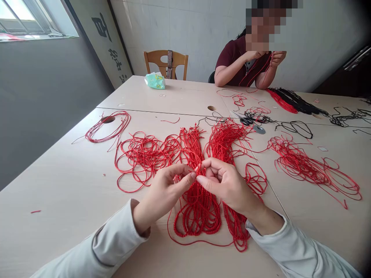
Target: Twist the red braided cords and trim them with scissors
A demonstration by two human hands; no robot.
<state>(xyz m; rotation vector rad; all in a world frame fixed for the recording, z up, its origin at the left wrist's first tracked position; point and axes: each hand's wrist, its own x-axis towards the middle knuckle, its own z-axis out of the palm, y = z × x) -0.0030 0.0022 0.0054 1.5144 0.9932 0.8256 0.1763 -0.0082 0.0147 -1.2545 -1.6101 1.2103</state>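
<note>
Red is being the main colour in the head view, where many cords are lying on a pale desk (pixel 72 227). The person's left hand (pixel 168 187) and right hand (pixel 230 185) are facing each other above the middle bundle of red cords (pixel 199 210), their fingertips almost touching. Both hands are seeming to pinch a thin red cord (pixel 198 168) between thumb and forefinger; the fingers are covering most of it, so I cannot tell whether a knot or an end is being held. This cord is sitting just over the middle bundle, and I cannot tell if it is belonging to it. I judge that the step in hand is fine fingertip work on this one cord; a next move would be calling for a firm pinch on both sides and for keeping the neighbouring strands from catching. A second red bundle (pixel 228 143) is lying just beside, to the right, and a loose red tangle (pixel 142 154) is spreading to the left. Scissors (pixel 246 121) are lying beyond the second bundle. Across the desk, a co-worker in a dark red top (pixel 233 63) is holding red cord too.
</note>
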